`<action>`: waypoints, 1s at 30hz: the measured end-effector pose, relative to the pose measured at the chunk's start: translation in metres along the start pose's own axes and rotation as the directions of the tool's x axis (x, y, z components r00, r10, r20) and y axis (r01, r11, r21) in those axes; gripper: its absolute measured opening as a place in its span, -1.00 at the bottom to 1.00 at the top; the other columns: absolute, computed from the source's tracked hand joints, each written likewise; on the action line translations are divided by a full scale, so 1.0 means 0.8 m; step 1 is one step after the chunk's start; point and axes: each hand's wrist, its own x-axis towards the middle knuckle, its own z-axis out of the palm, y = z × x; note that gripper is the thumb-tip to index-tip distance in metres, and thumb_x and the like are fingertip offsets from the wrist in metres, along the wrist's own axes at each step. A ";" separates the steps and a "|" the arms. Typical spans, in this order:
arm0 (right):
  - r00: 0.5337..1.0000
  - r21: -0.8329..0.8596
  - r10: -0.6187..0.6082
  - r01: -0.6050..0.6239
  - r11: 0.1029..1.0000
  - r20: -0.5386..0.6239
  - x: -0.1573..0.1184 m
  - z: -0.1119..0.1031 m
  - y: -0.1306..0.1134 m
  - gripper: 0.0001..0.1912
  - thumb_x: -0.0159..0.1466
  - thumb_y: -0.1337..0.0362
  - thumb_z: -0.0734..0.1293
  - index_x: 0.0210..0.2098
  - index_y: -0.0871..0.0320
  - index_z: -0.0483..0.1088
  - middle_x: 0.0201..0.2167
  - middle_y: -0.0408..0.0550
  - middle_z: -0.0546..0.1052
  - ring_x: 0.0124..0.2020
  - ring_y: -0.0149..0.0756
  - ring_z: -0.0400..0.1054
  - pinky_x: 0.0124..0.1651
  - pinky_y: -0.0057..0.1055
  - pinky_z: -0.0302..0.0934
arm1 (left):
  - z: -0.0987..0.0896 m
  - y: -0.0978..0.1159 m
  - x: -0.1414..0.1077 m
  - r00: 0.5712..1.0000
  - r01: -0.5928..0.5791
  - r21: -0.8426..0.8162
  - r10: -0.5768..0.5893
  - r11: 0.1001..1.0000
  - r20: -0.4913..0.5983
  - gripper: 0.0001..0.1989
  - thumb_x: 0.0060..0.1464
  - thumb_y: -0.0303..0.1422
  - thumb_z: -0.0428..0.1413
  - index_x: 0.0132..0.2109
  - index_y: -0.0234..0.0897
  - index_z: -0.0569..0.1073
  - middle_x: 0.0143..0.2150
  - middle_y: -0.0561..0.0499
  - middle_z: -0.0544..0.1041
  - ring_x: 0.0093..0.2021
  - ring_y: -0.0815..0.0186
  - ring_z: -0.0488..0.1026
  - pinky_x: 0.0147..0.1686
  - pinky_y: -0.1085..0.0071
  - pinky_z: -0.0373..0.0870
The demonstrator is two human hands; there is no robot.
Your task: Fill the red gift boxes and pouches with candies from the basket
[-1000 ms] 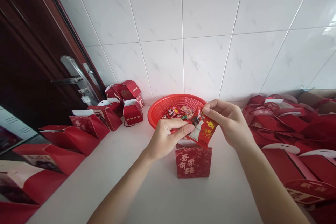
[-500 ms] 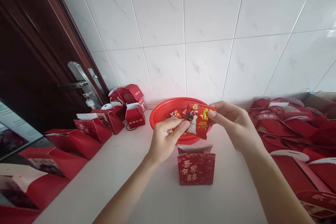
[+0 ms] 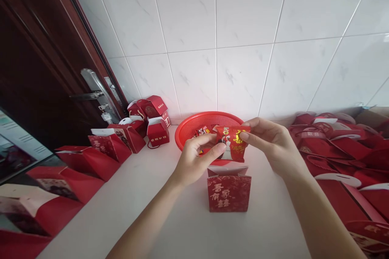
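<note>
A small red packet with yellow lettering [image 3: 233, 145] is pinched between both hands. My left hand [image 3: 199, 157] grips its left edge with thumb and fingers, and my right hand [image 3: 269, 141] holds its upper right corner. Just below the packet, an upright red gift box [image 3: 229, 194] with pale characters stands on the white table with its top open. Behind the hands sits a red plastic basket [image 3: 194, 123] holding several small wrapped pieces, partly hidden by the left hand and the packet.
Several red boxes [image 3: 88, 164] line the table's left edge, with more stacked [image 3: 158, 131] near the door. A large heap of red boxes [image 3: 337, 145] lies at the right. A tiled wall [image 3: 194, 77] rises behind the white table [image 3: 158, 214].
The packet has turned to a more level position between the hands and sits slightly lower. My left hand has shifted a little to the right. The whole view has moved slightly.
</note>
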 end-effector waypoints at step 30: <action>0.970 -0.253 -0.020 0.082 0.964 0.241 -0.009 -0.014 -0.023 -0.79 0.27 0.14 0.46 -0.28 0.14 0.46 -0.34 -0.06 0.57 -0.32 -0.26 0.48 -0.19 -0.30 0.40 | -0.031 0.021 -0.008 0.912 0.058 0.517 -0.256 0.854 0.319 -0.83 0.16 -0.37 0.17 -0.14 -0.18 0.65 -0.08 -0.04 0.64 -0.08 0.15 0.56 -0.07 0.30 0.45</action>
